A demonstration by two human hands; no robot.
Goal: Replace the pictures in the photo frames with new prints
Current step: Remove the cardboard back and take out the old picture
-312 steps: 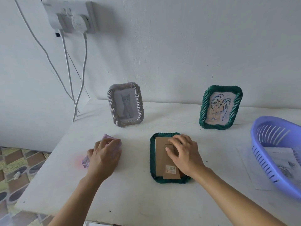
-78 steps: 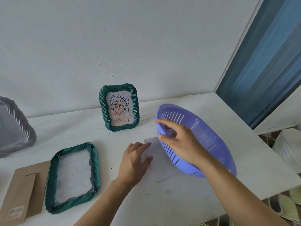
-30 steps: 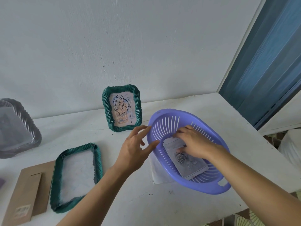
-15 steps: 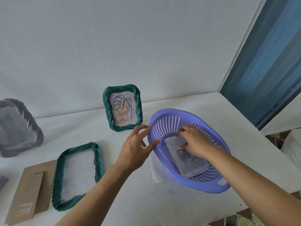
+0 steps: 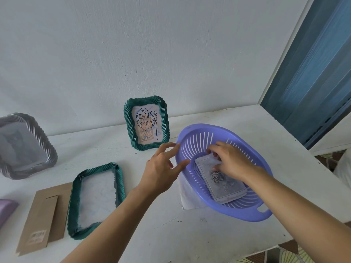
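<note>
A purple slotted basket [image 5: 245, 211] sits at the right of the white table [image 5: 190, 234] and holds a stack of prints [image 5: 226, 188], the top one showing a rose. My right hand [image 5: 230, 161] is inside the basket, fingertips curled on the far end of the stack. My left hand [image 5: 163, 168] hovers at the basket's left rim with fingers spread, thumb touching the rim. An opened green frame [image 5: 96, 198] lies face down at the left, its brown backing board [image 5: 40, 215] beside it. A second green frame [image 5: 146, 123] with a leaf drawing stands by the wall.
A grey frame [image 5: 24, 147] with a cat picture leans at the far left. A loose white sheet [image 5: 188, 198] lies under the basket. A purple object [image 5: 5, 207] shows at the left edge. The table's edge runs close on the right, beside a blue door [image 5: 313, 73].
The backing came off the flat green frame and the basket was tipped up, then set flat. In the last second my right hand's fingers shifted slightly on the prints; my left hand stayed by the rim.
</note>
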